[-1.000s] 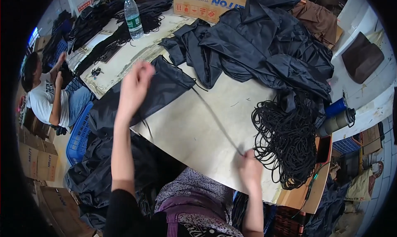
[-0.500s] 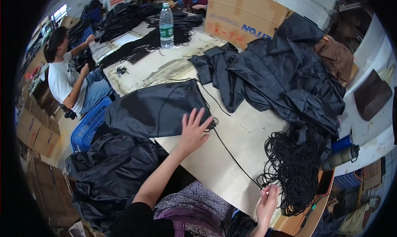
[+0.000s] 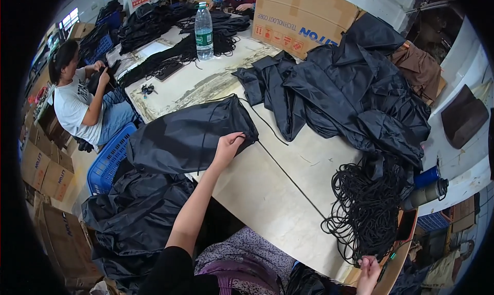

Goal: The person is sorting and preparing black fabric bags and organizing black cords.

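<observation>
A black drawstring bag [image 3: 177,138] lies flat on the pale table, its mouth toward the right. My left hand [image 3: 227,150] is closed on the near corner of that mouth, pinching the fabric. From this corner a thin black cord [image 3: 288,176] runs straight and taut down to the right, passing into a heap of looped black cords [image 3: 366,212]. At the lower end of the heap, my right hand [image 3: 368,272] is closed with fingertips together on black cord. Exactly where the taut cord meets the fingers is hidden among the loops.
A pile of black fabric bags [image 3: 350,89] covers the right side, before a cardboard box [image 3: 303,19]. A plastic bottle [image 3: 204,35] stands further back. More black fabric [image 3: 144,207] hangs by a blue basket [image 3: 105,158] at left. A co-worker [image 3: 82,99] sits beyond it.
My left hand has gone from lying spread on the bag's mouth to pinching its corner. My right hand has moved down and right, drawing the cord tight.
</observation>
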Available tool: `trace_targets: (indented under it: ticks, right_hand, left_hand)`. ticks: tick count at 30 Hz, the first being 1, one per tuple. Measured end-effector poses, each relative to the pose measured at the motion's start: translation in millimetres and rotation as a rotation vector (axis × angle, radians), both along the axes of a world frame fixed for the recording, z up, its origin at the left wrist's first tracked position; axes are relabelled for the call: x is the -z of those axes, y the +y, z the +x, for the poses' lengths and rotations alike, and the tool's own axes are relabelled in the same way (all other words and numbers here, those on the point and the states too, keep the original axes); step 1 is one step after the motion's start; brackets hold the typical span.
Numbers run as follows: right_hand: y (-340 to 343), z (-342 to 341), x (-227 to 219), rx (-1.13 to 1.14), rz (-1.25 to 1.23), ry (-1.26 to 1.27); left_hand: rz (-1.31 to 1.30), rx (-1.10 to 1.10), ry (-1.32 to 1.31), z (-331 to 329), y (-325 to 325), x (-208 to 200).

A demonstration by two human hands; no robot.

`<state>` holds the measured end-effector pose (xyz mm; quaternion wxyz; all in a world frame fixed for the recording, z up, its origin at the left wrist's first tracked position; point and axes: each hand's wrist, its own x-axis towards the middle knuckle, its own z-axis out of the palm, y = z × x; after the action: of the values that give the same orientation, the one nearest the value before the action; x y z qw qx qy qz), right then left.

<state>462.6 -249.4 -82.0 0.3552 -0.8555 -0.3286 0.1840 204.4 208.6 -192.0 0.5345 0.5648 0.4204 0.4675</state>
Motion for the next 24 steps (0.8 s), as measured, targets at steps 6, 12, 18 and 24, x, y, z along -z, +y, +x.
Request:
trace_targets:
  ticks: [6,12,18,24]
  right_hand:
    - [-6,-17,-26,0.671,0.217,-0.176]
    - [-43,12,-33,0.756,0.462,-0.353]
    - [-20,-3,-60,0.445,0.088,-0.418]
    - [16,-16,-42,0.245,0.14,-0.151]
  left_hand:
    - [-0.028,0.131,-0.156,-16,-3,-5]
    - [-0.059,0.119,-0.151,-28,1,4]
    - [0.192,0.293,0.091,-30,0,-19]
    - [0.525,-0.05,0.572,-24,17,-57]
